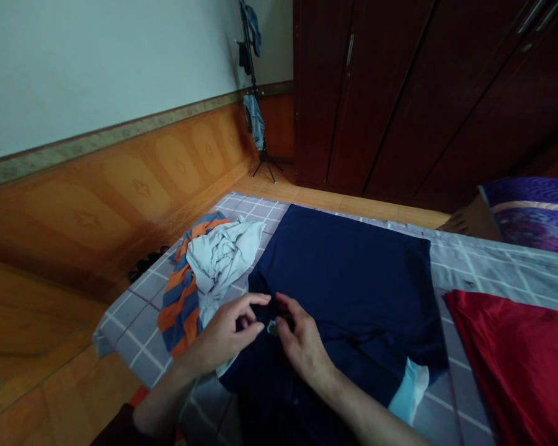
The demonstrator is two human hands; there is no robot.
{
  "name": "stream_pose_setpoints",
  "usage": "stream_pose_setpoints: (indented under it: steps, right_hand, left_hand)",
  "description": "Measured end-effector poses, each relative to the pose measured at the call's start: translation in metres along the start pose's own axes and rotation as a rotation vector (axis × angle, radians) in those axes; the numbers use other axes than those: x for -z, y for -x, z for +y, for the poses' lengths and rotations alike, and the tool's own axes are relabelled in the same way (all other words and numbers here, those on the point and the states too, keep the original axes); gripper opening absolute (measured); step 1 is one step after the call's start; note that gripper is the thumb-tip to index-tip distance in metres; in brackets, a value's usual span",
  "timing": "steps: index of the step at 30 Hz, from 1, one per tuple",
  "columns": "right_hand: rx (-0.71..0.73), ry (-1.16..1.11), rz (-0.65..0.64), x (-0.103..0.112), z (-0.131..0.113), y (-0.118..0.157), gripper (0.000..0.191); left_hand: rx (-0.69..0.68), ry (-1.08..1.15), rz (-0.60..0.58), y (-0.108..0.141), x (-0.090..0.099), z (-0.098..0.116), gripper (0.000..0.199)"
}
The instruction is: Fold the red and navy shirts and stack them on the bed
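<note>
A dark navy garment (353,266) lies spread over the bed, with a light blue and white patch (410,387) at its lower right. My left hand (232,328) hovers over the garment's left part, thumb and forefinger apart with a gap between them. Just to its right, my right hand (303,337) is above the same cloth, fingers curled and thumb near the forefinger; whether it pinches any fabric cannot be made out. Between the hands a small round greenish-white mark (272,328) shows on the navy cloth.
Left of the garment lie a crumpled pale grey cloth (225,251) and an orange and blue striped cloth (181,303). Red fabric (525,359) is at the right on the checked bedsheet (142,328). Beyond are a clothes stand (253,74), dark wardrobe (376,93) and purple bedding (534,210).
</note>
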State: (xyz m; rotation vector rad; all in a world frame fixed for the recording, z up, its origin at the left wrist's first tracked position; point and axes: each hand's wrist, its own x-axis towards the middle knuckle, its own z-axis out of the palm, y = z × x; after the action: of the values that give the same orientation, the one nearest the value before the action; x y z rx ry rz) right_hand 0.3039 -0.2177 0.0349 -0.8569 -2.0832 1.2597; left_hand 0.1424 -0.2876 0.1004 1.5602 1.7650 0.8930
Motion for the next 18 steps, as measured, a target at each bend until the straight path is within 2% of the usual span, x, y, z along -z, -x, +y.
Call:
stream_pose_setpoints:
  steps: [1,3,5,9,10,13,14,18]
  right_hand:
    - [-0.069,-0.068,0.081,0.002,0.003,-0.003,0.046]
    - [-0.140,-0.140,0.153,0.006,0.007,-0.007,0.046]
    - [-0.122,-0.116,0.139,0.009,0.007,-0.008,0.044]
    - [0.037,0.121,0.023,0.009,-0.001,-0.005,0.034]
    - [0.066,0.173,0.001,0.008,-0.004,-0.004,0.034]
    - [0.105,0.275,-0.084,0.006,-0.012,0.001,0.041]
    - [0.115,0.305,-0.123,0.006,-0.014,0.003,0.045]
    - [0.212,0.455,-0.230,0.005,-0.019,0.009,0.055]
  left_hand:
    - [-0.011,-0.028,-0.063,0.004,-0.005,0.001,0.034]
    - [-0.024,-0.121,-0.106,0.013,-0.008,-0.003,0.042]
    - [-0.036,-0.262,-0.092,0.022,-0.005,-0.012,0.044]
    - [-0.024,-0.540,-0.075,0.039,0.006,-0.031,0.055]
    - [-0.017,-0.578,-0.074,0.041,0.008,-0.034,0.051]
    - [-0.013,-0.609,-0.075,0.046,0.008,-0.039,0.019]
    - [-0.007,-0.596,-0.057,0.046,0.007,-0.038,0.014]
    - [0.083,-0.462,0.027,0.043,-0.001,-0.029,0.014]
